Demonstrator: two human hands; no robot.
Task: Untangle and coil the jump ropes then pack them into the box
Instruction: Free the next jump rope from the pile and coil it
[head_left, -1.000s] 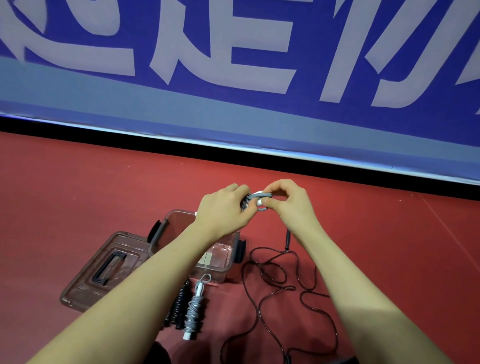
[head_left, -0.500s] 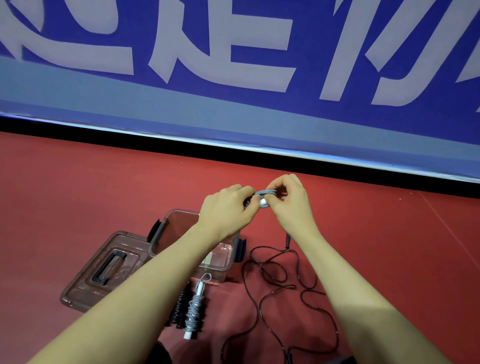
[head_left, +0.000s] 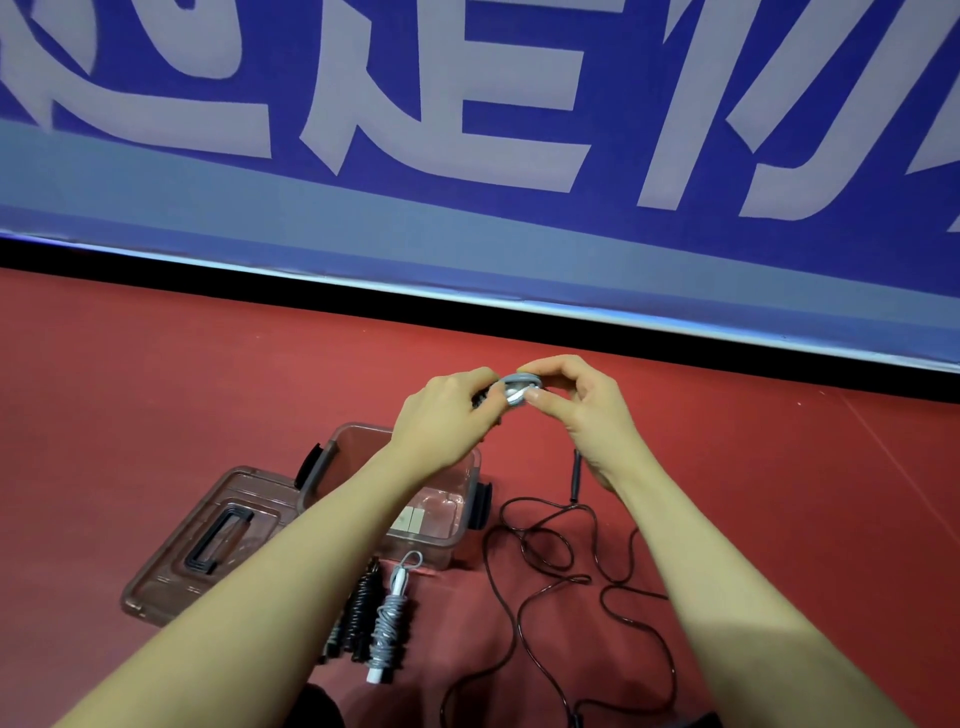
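Both hands are raised together above the red floor (head_left: 156, 405), meeting over the far side of the box. The left hand (head_left: 447, 421) has its fingers curled around a small grey rope bundle (head_left: 511, 384), and the right hand (head_left: 582, 410) pinches the same bundle from the other side, thumb and forefinger closed on a loop of grey cord with a white handle tip showing between them. The two hands touch at the bundle.

Below them, a clear brown plastic box (head_left: 447, 540) sits open on the floor, with dark latches on its sides; the left forearm crosses over it. Its lid (head_left: 208, 540), with a black handle on top, lies flat just beside the box on the left.

In front of the box, near the person, two wound ropes lie side by side: a black coiled rope (head_left: 361, 608) and, touching it on the right, a grey coiled rope (head_left: 389, 623) with a white handle end poking out at the bottom.

To the right of the box, a loose black rope (head_left: 550, 571) sprawls in tangled loops across the floor, its black handle (head_left: 575, 475) lying near the right wrist.

A blue banner (head_left: 623, 249) with large pale characters stands along the far edge of the floor.
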